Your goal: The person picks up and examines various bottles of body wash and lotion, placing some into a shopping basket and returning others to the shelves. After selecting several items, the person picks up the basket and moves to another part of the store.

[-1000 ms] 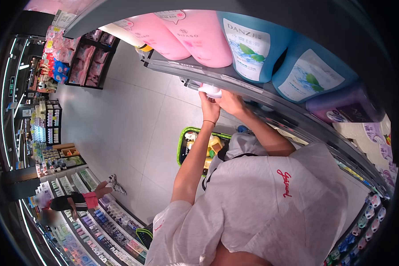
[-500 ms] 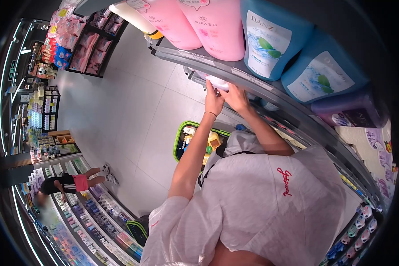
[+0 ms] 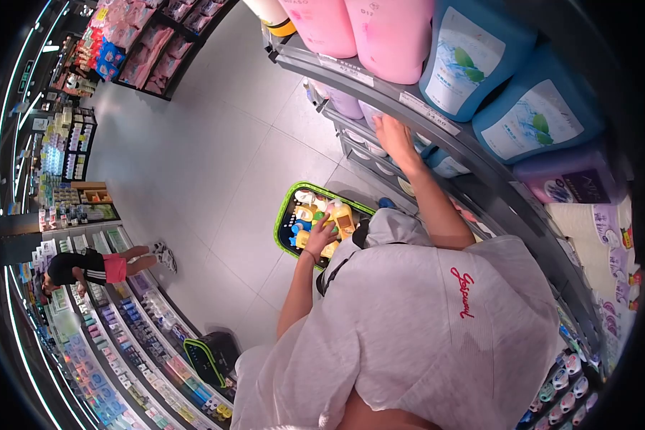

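Observation:
My left hand (image 3: 322, 233) is over a black basket with a green rim (image 3: 279, 223), its fingers apart. They are close to a yellow bottle (image 3: 342, 221) among several yellow, white and blue items; I see no clear grip. On the lower shelf, my right hand (image 3: 396, 140) has its fingers closed at a lilac bottle (image 3: 370, 112), partly hidden behind the upper shelf edge. Another pale purple bottle (image 3: 345, 103) stands beside it.
Large pink bottles (image 3: 393, 39) and blue bottles (image 3: 473, 57) line the upper shelf (image 3: 380, 82) at right. A second green-rimmed basket (image 3: 211, 358) sits on the floor at lower left. A person (image 3: 86, 269) stands by the far shelves.
My left hand has left the shelf and moved down to the basket. My right hand stays at the lower shelf, and the pale item both hands were on is no longer between them.

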Tool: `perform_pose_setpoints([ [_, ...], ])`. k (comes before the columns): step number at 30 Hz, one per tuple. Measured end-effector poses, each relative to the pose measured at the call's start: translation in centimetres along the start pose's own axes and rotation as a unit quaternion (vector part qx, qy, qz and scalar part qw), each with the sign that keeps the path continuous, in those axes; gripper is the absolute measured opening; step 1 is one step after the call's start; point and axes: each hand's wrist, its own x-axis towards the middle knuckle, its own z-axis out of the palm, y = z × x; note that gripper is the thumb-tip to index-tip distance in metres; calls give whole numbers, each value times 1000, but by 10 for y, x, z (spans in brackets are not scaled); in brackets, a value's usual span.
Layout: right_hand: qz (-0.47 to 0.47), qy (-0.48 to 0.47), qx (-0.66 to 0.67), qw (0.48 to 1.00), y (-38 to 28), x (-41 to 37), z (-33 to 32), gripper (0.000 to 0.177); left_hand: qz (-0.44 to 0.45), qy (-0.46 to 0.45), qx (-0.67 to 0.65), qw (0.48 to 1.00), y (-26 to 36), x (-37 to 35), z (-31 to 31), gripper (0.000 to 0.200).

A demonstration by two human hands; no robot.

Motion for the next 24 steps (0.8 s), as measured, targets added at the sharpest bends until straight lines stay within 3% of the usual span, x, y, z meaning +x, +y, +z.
perform_pose_setpoints([
  [2,20,2,1,1000,-1,5,-3,34,-28,27,-60,997,-38,-24,-9,56],
  [3,1,53,-16,998,2,6,2,33,-38,48,-92,994,-65,-29,-16,55],
  [5,16,48,-11,999,9,9,6,32,-8,71,-123,990,-153,-17,-46,50],
  [6,26,57,-30,998,7,10,5,31,-18,102,-111,988,-170,-29,-44,48],
  [7,48,27,-63,996,2,11,0,31,39,117,-72,990,-192,-39,-46,47],
  [9,0,73,-67,995,0,11,1,31,84,154,-16,984,-231,-58,-43,47],
  [10,72,-16,-79,994,-4,12,-5,31,81,171,1,982,-248,-70,-40,47],
  [11,75,-15,-74,994,-5,12,-6,33,67,180,2,981,-264,-77,-37,47],
  [13,-25,47,-81,995,2,9,-4,30,38,195,-2,980,-291,-89,-30,47],
  [15,4,59,-55,997,-11,2,-5,36,17,201,-10,979,-313,-98,-25,47],
  [16,28,-5,-48,998,-10,0,-6,51,11,202,-17,979,-322,-101,-23,47],
  [17,21,-14,-52,998,-16,-8,-2,51,9,201,-23,979,-329,-103,-20,47],
  [19,-45,68,-10,997,-28,-35,5,67,5,196,-38,980,-340,-100,-16,47],
  [20,-66,22,21,997,-31,-49,9,79,4,192,-48,980,-345,-97,-14,48],
  [21,-45,-36,31,998,-38,-66,11,81,8,189,-56,980,-348,-94,-13,48],
  [24,-87,-91,1,992,-29,-119,29,82,18,178,-78,981,-357,-85,-8,48],
])
